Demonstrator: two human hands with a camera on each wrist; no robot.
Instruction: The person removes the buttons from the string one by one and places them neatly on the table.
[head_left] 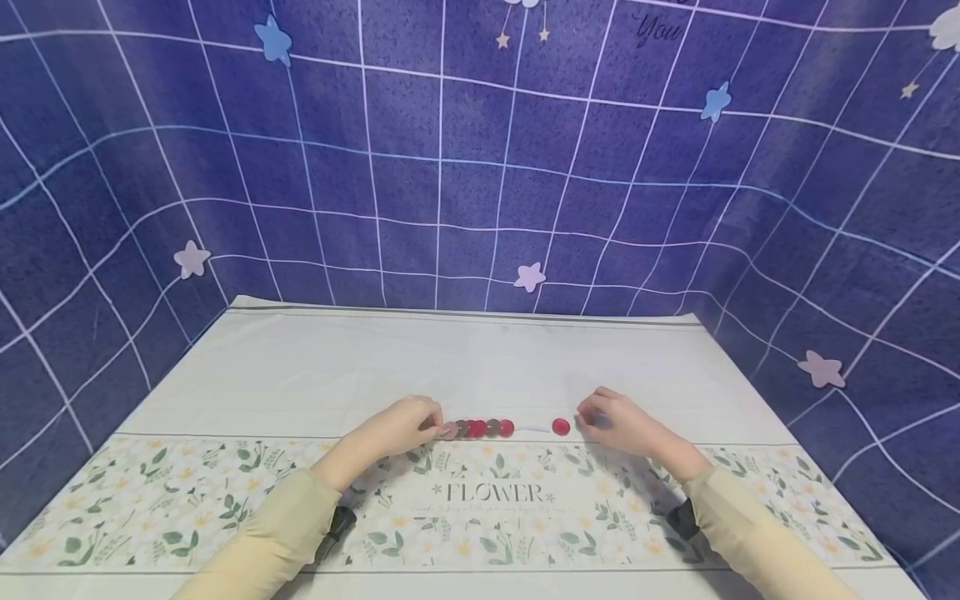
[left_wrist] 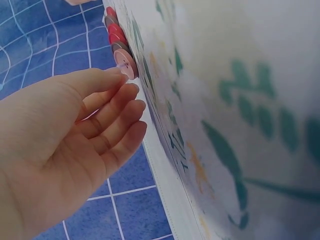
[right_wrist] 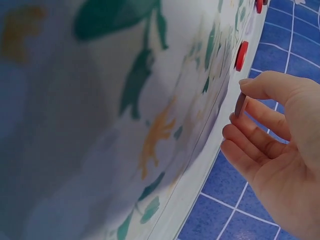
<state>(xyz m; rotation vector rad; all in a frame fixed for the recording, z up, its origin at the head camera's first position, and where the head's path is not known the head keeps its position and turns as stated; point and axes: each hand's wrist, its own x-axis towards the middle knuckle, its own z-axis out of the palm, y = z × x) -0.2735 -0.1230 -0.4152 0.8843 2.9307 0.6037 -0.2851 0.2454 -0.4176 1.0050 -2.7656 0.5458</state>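
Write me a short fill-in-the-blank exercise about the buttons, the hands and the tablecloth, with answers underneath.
1. The end button nearest the left hand is ____.
2. The loose button lying apart from the row of buttons is ____.
3. Away from the row, a dark button is pinched by the person's ____ hand.
4. The large word printed on the tablecloth reads ____.

Missing words: pink; red; right; FLOWER.

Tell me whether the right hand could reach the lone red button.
Probably yes: the red button lies just beside the right hand, nothing else visible between them, though that hand already pinches a dark disc.
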